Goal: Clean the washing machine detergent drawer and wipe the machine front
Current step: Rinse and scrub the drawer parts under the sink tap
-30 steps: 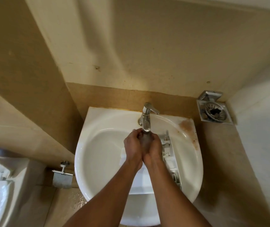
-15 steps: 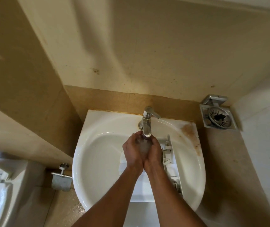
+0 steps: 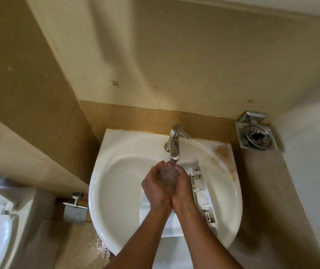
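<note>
Over white sink point(image 3: 116, 171), left hand point(image 3: 156, 188) and right hand point(image 3: 181, 188) cup running water point(image 3: 167, 173).

The detergent drawer point(image 3: 200, 195) is white plastic and lies in the bowl of the sink point(image 3: 104, 152), its long side running from near the tap point(image 3: 174, 146) toward the front rim. Its right wall, ribbed and fitted with clips, shows just beside my right hand point(image 3: 181, 184). My wrists and forearms hide its middle.
</note>
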A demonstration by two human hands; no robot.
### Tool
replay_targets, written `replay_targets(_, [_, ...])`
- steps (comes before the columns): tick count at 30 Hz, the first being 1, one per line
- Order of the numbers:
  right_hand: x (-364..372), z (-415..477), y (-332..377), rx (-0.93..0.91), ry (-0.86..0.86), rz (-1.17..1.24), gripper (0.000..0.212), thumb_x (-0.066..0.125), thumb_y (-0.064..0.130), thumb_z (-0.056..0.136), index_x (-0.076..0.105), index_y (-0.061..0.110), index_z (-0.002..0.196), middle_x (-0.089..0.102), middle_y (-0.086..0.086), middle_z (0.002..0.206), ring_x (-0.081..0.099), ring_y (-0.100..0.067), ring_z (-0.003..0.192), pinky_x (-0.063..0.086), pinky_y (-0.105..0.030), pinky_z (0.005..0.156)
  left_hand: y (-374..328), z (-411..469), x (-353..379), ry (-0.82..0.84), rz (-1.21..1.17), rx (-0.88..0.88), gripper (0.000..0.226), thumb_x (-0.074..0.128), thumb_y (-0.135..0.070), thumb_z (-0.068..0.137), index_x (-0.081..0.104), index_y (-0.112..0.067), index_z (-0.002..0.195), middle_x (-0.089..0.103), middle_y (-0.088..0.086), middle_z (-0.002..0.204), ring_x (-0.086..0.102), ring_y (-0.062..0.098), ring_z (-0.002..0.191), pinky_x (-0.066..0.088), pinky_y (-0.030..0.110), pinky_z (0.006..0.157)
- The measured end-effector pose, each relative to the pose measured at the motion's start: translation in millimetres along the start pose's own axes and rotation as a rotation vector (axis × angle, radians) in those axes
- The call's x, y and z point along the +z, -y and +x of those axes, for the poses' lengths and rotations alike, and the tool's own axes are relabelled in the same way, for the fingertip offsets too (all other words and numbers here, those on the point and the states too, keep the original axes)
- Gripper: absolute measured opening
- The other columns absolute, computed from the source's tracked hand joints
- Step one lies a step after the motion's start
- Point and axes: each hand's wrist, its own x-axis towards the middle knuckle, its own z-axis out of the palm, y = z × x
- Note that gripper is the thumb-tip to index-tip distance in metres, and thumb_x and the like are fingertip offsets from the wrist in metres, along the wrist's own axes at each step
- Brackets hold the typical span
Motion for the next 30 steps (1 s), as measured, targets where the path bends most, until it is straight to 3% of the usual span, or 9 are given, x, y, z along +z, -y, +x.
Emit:
replay_targets(3, [-8.0,-23.8,3.9,-0.057,-0.019,-0.055,0.019,0.067,0.017,0.084,0.074,0.002,0.093,0.073,-0.013,0.090,0.072,-0.026,0.085,0.059,-0.033,0.073,7.3,-25.0,-7.1,0.108,0.055,-0.014,0.026,0.056,-0.021,0.098,0.079,-0.010,0.098,0.078,0.012,0.098,0.074,0.022,0.091,0.061,0.033,0.077])
replay_targets(7, [-18.4,-46.9,-13.0,-0.395,-0.375,-0.922,0.018,0.051,0.006,0.097,0.069,0.009,0.093,0.071,-0.005,0.090,0.069,-0.025,0.089,0.056,-0.032,0.078,14.1,-41.4,-31.5,0.284,0.505,0.236,0.037,0.047,-0.008,0.103,0.079,-0.018,0.089,0.079,0.003,0.089,0.075,0.015,0.087,0.059,0.029,0.075])
replay_targets(9, [-16.0,-57.7,-28.0,-0.426,-0.476,-1.083,0.024,0.051,0.009,0.098,0.071,0.021,0.101,0.072,0.007,0.095,0.069,-0.012,0.093,0.054,-0.020,0.081,9.8,-36.1,-50.1,0.376,0.816,0.417,0.030,0.051,-0.003,0.101,0.076,-0.019,0.093,0.077,-0.002,0.086,0.072,0.007,0.086,0.058,0.032,0.078])
replay_targets(15, [-7.5,-80.7,-40.8,-0.351,-0.158,-1.487,0.037,0.040,0.010,0.105,0.060,0.025,0.133,0.064,0.017,0.118,0.061,0.004,0.105,0.039,0.003,0.081,5.1,-11.0,-78.8,0.381,1.275,0.707,0.039,0.062,0.003,0.094,0.062,0.000,0.133,0.062,0.015,0.137,0.059,0.025,0.128,0.046,0.035,0.111])
replay_targets(18, [-10.0,-101.8,-19.0,-0.609,-0.092,-1.754,0.038,0.049,0.005,0.097,0.062,0.017,0.130,0.059,0.008,0.136,0.057,-0.009,0.126,0.042,-0.012,0.102,8.6,-7.8,-83.9,0.242,1.199,0.737,0.039,0.062,0.004,0.094,0.062,0.000,0.133,0.058,0.015,0.141,0.054,0.028,0.132,0.039,0.032,0.112])
replay_targets(21, [-21.2,-122.5,17.9,-0.930,-0.277,-1.724,0.032,0.063,0.007,0.089,0.067,0.020,0.118,0.064,0.009,0.128,0.063,-0.013,0.114,0.053,-0.026,0.094,3.8,0.2,-85.3,0.095,1.188,0.567,0.049,0.061,-0.018,0.098,0.051,-0.001,0.143,0.050,0.014,0.146,0.045,0.029,0.136,0.033,0.033,0.115])
replay_targets(23, [-35.1,-126.3,40.8,-0.769,-0.436,-1.799,0.039,0.070,0.020,0.090,0.062,0.018,0.128,0.063,0.005,0.131,0.060,-0.020,0.119,0.047,-0.026,0.098,3.2,6.3,-83.0,0.098,1.244,0.486,0.056,0.056,-0.029,0.101,0.042,-0.002,0.148,0.044,0.014,0.150,0.043,0.032,0.136,0.037,0.040,0.113])
replay_targets(26, [-45.3,-126.7,50.6,-0.163,-0.345,-1.492,0.064,0.071,0.053,0.085,0.056,0.022,0.138,0.063,0.009,0.134,0.059,-0.014,0.123,0.046,-0.034,0.106,-2.0,20.2,-75.9,0.013,1.308,0.276,0.063,0.051,-0.044,0.100,0.038,-0.005,0.148,0.041,0.015,0.150,0.054,0.040,0.125,0.045,0.044,0.102])
replay_targets(30, [-38.0,-128.5,45.8,-0.056,-0.218,-1.353,0.038,0.070,0.053,0.084,0.065,0.035,0.118,0.073,0.015,0.111,0.068,-0.004,0.102,0.055,-0.029,0.089,-8.9,33.6,-69.0,-0.005,1.398,0.046,0.051,0.050,-0.054,0.096,0.056,-0.009,0.120,0.068,0.014,0.118,0.063,0.036,0.109,0.048,0.038,0.090])
